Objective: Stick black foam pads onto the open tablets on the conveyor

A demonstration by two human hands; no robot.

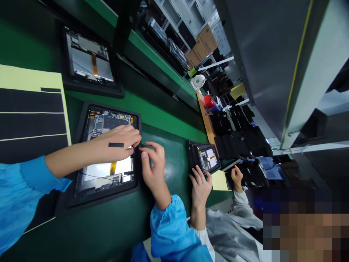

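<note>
An opened tablet [109, 174] with its circuit board and flat cable showing lies in a black foam tray [103, 198] on the green belt. My left hand [117, 143] rests on the tablet's right edge with its fingers curled, and a short black tape strip [116, 145] is stuck to its back. My right hand [154, 165] is just beside it over the tray's rim, thumb and forefinger pinched. A thin black strip [137, 147] runs between the fingertips of both hands.
A yellow backing sheet [32, 78] carrying wide black strips lies at the left. A second opened tablet [89, 60] sits in a tray further up the belt [163, 120]. A co-worker's hands [201, 182] hold a third tablet [208, 158]. Black trays are stacked beyond.
</note>
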